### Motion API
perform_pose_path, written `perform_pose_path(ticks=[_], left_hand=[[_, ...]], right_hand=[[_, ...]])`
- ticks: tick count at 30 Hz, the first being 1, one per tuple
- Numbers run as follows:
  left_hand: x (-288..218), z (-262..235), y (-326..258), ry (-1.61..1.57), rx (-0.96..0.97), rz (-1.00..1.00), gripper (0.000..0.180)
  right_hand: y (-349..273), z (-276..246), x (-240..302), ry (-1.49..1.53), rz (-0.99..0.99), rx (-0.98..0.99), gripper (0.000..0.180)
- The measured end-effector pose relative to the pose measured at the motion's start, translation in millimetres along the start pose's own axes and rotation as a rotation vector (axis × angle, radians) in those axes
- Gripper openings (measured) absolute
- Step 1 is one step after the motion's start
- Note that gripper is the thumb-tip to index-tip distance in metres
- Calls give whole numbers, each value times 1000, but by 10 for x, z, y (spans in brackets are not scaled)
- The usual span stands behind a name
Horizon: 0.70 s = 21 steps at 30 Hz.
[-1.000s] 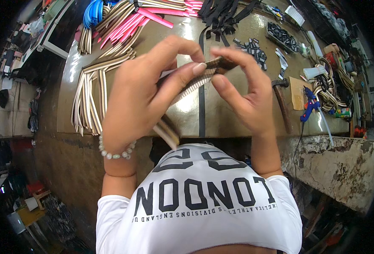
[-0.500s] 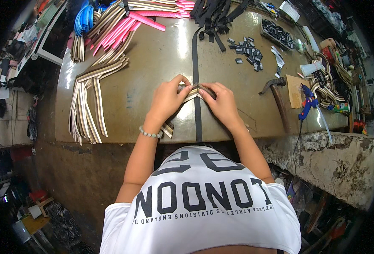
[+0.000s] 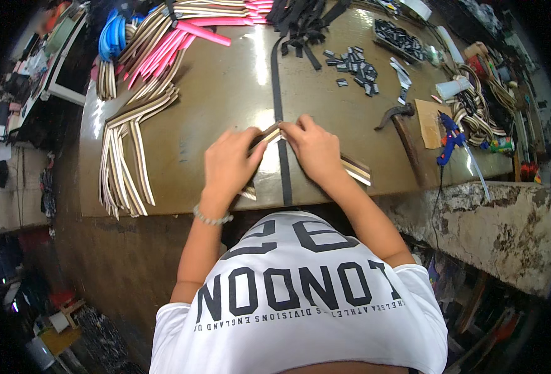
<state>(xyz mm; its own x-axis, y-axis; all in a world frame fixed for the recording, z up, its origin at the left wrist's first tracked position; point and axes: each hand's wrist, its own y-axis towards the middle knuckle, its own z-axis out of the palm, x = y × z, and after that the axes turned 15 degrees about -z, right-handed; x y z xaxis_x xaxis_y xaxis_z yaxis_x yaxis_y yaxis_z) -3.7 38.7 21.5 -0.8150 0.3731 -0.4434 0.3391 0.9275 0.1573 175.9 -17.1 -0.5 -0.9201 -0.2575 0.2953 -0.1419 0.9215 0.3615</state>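
**Both hands pinch the striped strap on the bench**

Grip first: left hand [image 3: 228, 163] and right hand [image 3: 316, 148] meet fingertip to fingertip, both clamped on the brown-and-cream striped webbing strap [image 3: 356, 168], pressing its folded middle flat w/ thumbs. Landmark: the long black strap [image 3: 278, 93] running straight down the worn brown metal-topped workbench [image 3: 219, 100]. The fold sits right across that black strap; one tail pokes out right of it, the other shows below the left hand. To do this well, I'd say: keep edges square, stripes lined up, pressure even from both sides. Left of the black strap, a fan of matching striped strips [image 3: 123, 168]. Right of it, small black buckles [image 3: 356, 65], a hammer [image 3: 397, 113], then a blue glue gun [image 3: 451, 138] further out.
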Motion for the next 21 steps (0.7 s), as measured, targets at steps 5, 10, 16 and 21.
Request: perform_pose_path(ticks=[5, 10, 16, 21], left_hand=[[105, -496, -180, 199, 95, -176, 19], [-150, -2, -58, -145, 39, 9, 25], [-150, 277, 20, -229, 77, -18, 19], [-73, 280, 35, -343, 95, -62, 18]], right_hand=[[-66, 94, -13, -145, -70, -19, 25], [-72, 59, -32, -73, -92, 18, 26], [-650, -1095, -951, 224, 766, -188, 42], [-1767, -1393, -2371, -146, 900, -683, 65]])
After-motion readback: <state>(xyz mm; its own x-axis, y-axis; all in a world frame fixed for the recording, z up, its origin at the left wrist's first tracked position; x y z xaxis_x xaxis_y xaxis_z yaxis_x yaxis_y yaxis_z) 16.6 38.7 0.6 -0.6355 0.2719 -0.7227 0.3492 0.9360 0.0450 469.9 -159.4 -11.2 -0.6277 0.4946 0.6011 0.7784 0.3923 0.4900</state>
